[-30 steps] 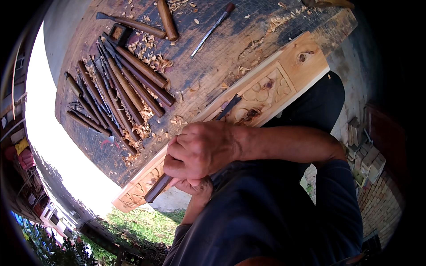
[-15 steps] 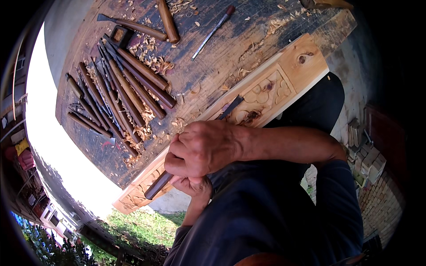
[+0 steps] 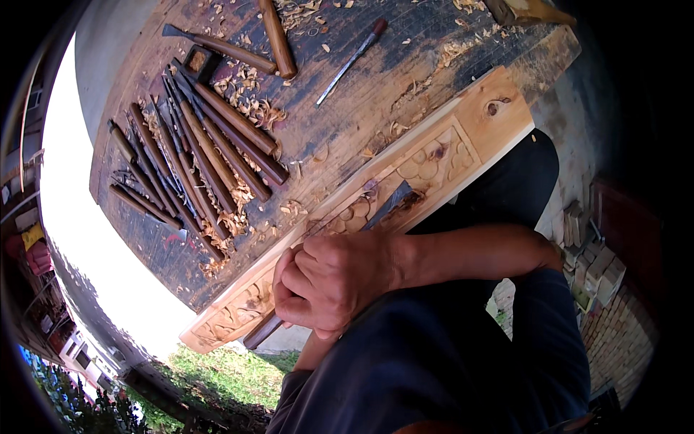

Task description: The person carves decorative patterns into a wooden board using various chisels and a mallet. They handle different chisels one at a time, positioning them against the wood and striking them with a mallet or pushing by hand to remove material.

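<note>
My right hand [image 3: 332, 278] is closed around a chisel. The chisel's dark wooden handle [image 3: 262, 331] sticks out at the lower left of the fist. Its flat dark blade [image 3: 394, 205] comes out at the upper right and lies over a long carved board [image 3: 499, 108]. Rounded petal-like and leafy shapes are cut in relief into this pale wood. My left forearm [image 3: 312, 354] rises from below, and its hand is hidden under the right one, so its fingers do not show. The board rests along the near edge of the workbench [image 3: 340, 155], above my dark-clothed leg.
Several wooden-handled carving chisels [image 3: 217, 152] lie fanned out on the left of the bench among curled shavings [image 3: 260, 112]. Farther back are a mallet-like wooden handle [image 3: 277, 36], a small square dark box [image 3: 196, 61] and a slim red-ended tool [image 3: 352, 61]. Stacked bricks [image 3: 600, 267] stand at right.
Both hands and the chisel have moved nearer my body, and the blade now sits farther over the carving's middle. The left fingers, partly seen before, are now covered.
</note>
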Demonstrator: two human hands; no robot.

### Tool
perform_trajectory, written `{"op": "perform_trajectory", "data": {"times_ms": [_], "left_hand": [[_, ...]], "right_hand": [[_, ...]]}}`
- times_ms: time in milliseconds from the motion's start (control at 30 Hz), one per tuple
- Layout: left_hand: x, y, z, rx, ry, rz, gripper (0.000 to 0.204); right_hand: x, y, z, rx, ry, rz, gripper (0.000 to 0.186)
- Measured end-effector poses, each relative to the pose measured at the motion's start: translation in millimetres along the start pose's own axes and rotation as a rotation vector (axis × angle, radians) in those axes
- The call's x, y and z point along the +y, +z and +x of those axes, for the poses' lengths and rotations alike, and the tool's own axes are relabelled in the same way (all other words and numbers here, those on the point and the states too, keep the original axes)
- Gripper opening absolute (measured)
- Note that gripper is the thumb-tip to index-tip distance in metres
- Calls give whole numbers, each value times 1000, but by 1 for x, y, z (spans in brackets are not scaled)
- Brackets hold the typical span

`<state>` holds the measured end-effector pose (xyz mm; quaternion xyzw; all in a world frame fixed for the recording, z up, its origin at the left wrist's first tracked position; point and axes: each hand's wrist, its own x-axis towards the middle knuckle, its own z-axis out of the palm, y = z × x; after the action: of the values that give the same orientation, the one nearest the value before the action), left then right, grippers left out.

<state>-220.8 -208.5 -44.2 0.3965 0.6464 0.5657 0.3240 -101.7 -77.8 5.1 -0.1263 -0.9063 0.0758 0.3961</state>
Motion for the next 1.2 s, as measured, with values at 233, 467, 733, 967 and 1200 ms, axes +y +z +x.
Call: {"op": "perform_trajectory", "data": {"times_ms": [233, 467, 733, 967, 1200], "left_hand": [[-4, 2, 5, -12, -4, -58, 63], [-2, -10, 4, -12, -15, -162, 81], [39, -9, 8, -104, -26, -164, 130], [58, -60, 26, -411, 95, -146, 138], [68, -25, 67, -657, 102, 156, 141]], "right_hand": [[5, -4, -6, 42, 74, -17, 48], [18, -8, -14, 199, 60, -3, 35], [18, -9, -26, 179, 24, 201, 42], [33, -27, -50, 70, -104, 61, 50], [33, -15, -54, 103, -122, -8, 47]]}}
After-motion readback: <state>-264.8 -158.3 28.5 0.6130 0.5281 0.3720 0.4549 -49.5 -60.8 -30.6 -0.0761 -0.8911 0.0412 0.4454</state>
